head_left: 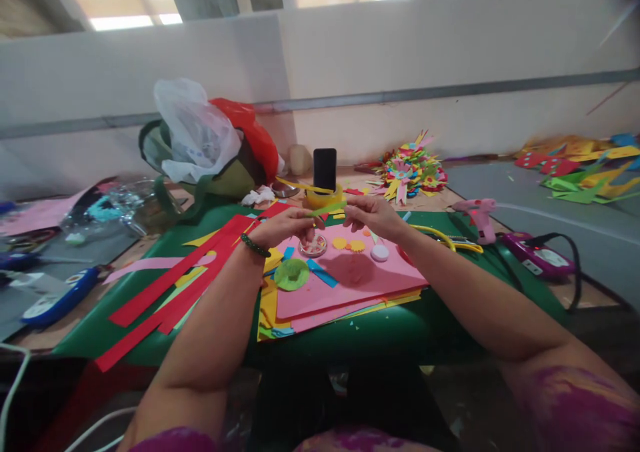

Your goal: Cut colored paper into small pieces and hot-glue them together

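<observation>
Above the pink sheets, my left hand point(289, 227), with a dark beaded bracelet at the wrist, pinches one end of a light green strip point(330, 208). My right hand point(373, 217) has its fingers closed at the strip's other end. Below the hands, on the pink sheet point(370, 282), are a small round dish point(313, 245) of tiny pieces, yellow scalloped shapes point(357, 246) and a round white item point(379, 253). A green disc point(292, 275) and a blue strip point(323, 273) lie nearer the left side.
A phone point(325, 169) stands upright behind a yellow tape roll point(320, 199). Red strips point(193, 292) cover the left of the green mat point(380, 335). At right are a pink glue gun point(480, 217) and a purple corded device point(540, 255). A bag point(227, 185) and colourful flowers point(413, 172) stand behind.
</observation>
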